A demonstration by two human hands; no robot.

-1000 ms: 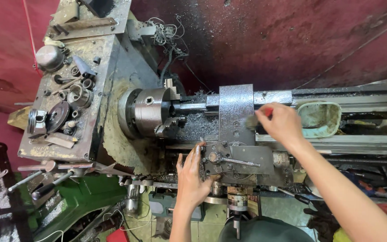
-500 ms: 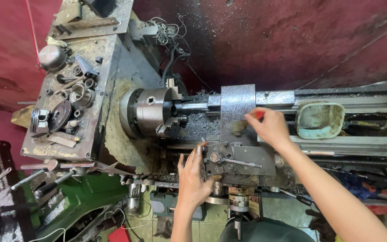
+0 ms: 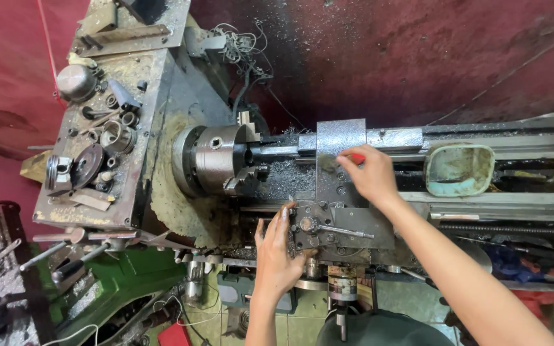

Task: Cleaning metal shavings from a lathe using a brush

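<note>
At the centre of the frame the left hand (image 3: 276, 247) lies flat against the tool post (image 3: 312, 225), fingers straight and close together with the thumb out, seemingly steadying it from the left. The right hand (image 3: 370, 174) reaches over the grey carriage block (image 3: 340, 160), fingers pinching a small red object (image 3: 356, 157) at its upper edge. The chuck (image 3: 216, 159) sits just left of them, chips heaped beside it. Against the earlier frame, the right hand has slid leftward along the bed onto the block; the left hand has barely shifted
</note>
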